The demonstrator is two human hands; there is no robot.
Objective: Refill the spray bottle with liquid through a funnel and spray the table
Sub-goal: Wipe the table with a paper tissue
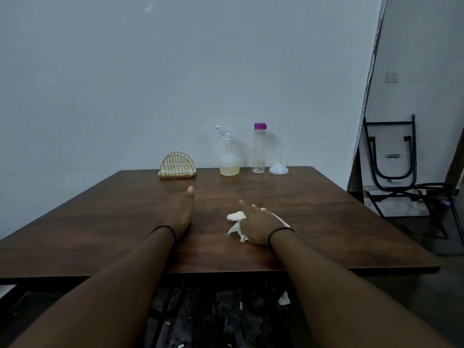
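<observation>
Both arms stretch out over the dark brown wooden table (pixel 100 222). The left hand (pixel 182 212) lies edge-on with its fingers straight, holding nothing. The right hand (pixel 258 226) rests palm down on a crumpled white paper tissue (pixel 236 217), pressing it to the tabletop, forefinger pointing away; whether the other fingers curl into the tissue I cannot tell. Along the far edge, by the pale wall, stand a gold wire napkin holder (pixel 177 165) to the left, then the clear plastic spray bottle (pixel 229 156) with a white trigger head and a little yellowish liquid, a tall clear bottle with a purple cap (pixel 259 149), and a white plastic funnel (pixel 278 168) set mouth down, furthest right.
</observation>
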